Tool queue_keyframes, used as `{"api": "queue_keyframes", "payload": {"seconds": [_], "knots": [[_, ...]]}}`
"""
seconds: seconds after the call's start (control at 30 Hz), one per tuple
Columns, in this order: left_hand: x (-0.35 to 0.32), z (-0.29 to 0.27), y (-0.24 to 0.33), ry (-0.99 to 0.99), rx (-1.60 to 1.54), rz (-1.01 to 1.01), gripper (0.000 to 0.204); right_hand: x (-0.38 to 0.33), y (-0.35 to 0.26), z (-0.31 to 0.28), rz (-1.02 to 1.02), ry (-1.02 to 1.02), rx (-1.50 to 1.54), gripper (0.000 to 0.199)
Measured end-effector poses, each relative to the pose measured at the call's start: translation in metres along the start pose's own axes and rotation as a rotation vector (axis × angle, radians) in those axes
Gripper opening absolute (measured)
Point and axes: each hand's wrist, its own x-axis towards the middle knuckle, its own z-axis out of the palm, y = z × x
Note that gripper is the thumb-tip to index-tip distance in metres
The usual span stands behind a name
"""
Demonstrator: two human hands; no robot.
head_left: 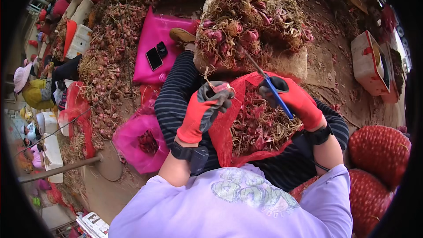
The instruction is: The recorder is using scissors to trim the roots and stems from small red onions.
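My left hand, in a red glove with grey palm and fingers, is closed on a reddish shallot with a dry stalk rising from it. My right hand, gloved the same way, grips a blue-handled knife. Its narrow blade points up and left, toward a heap of shallots with dry roots and tops. That heap lies on a pale foam box. Between my legs an open red mesh bag holds shallots and dry trimmings, below both hands.
On the left a pink plastic sheet bears a phone. Nearby sits a pink bag. Shallots cover the ground beyond, where a person in yellow sits. Full red mesh sacks and a white box stand right.
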Motion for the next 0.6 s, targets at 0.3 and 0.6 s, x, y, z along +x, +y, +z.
{"api": "queue_keyframes", "payload": {"seconds": [0.3, 0.6], "knots": [[-0.009, 0.029, -0.021, -0.145, -0.016, -0.172, 0.019, -0.006, 0.020, 0.013, -0.213, -0.182, 0.397, 0.033], [-0.005, 0.041, -0.039, -0.069, 0.138, 0.020, 0.027, -0.009, 0.014, 0.033, -0.237, 0.076, 0.081, 0.020]]}}
